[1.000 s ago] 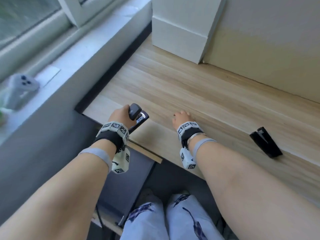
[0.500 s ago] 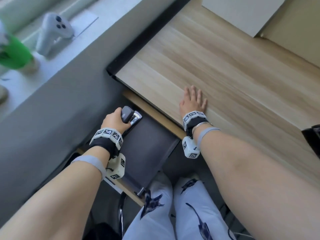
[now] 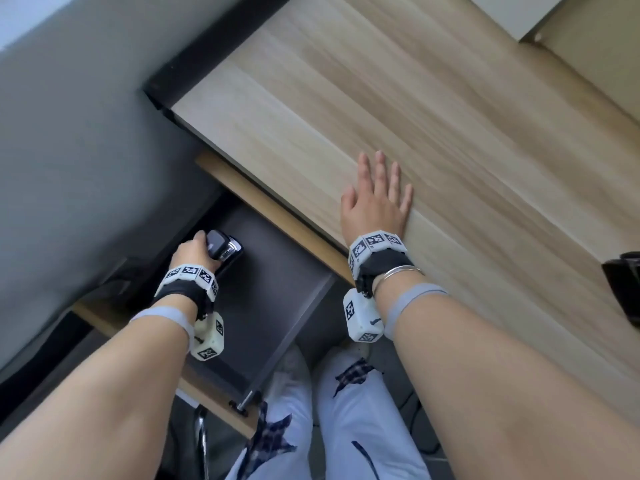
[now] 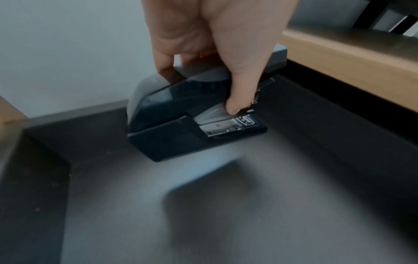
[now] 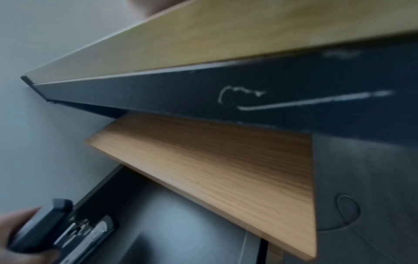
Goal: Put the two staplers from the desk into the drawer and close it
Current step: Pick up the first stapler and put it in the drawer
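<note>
Wooden desk (image 3: 433,133) pressed near its front edge by flat right hand (image 3: 375,202), black stapler (image 4: 194,121) clasped by left hand (image 4: 217,44) above open drawer (image 3: 277,289) floor

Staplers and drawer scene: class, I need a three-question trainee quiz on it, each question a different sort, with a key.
1. True or false: the left hand grips a stapler over the open drawer.
2. Where does the right hand rest? A) flat on the desk B) on the drawer front C) on the second stapler
3. Fill in: the second stapler lies on the ____.

Key: 1 true; 2 A; 3 desk
</note>
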`<state>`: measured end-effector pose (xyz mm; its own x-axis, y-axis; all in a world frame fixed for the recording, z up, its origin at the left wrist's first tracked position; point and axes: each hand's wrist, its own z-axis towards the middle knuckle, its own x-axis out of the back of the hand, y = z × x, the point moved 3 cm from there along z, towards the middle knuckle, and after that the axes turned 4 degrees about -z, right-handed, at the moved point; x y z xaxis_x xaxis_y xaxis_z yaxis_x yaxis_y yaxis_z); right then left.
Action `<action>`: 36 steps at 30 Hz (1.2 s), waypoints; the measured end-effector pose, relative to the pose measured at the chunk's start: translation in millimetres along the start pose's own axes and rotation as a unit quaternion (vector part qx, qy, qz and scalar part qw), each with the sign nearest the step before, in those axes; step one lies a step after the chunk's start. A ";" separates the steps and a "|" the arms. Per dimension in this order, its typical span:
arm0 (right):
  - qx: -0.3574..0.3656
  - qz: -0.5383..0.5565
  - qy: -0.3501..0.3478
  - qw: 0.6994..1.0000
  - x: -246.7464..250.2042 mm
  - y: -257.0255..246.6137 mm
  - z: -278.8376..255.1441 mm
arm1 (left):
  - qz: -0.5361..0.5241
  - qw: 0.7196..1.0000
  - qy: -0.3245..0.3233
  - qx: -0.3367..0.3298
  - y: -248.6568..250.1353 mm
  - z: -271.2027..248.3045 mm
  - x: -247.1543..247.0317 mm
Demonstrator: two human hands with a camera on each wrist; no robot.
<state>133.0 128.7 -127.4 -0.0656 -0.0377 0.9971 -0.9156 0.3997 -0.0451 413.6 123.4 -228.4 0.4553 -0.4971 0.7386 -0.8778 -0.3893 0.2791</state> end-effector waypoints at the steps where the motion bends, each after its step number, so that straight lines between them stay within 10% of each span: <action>1: 0.000 0.000 0.007 1.000 -0.6 0.0 0.0 | -0.003 1.000 0.002 0.002 0.0 4.2 -5.8; 23: -0.007 -0.005 0.025 1.000 -3.1 0.0 -1.7 | -0.024 0.999 0.003 0.040 -10.9 44.3 -55.9; 36: -0.001 0.012 -0.053 0.999 8.0 1.6 -2.4 | 0.008 0.996 0.067 -0.064 48.1 -16.6 52.6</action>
<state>132.0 131.2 -119.4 -0.1294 -0.1251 0.9837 -0.9124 0.4034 -0.0688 392.8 91.4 -165.9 0.4255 -0.3904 0.8164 -0.9001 -0.2760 0.3371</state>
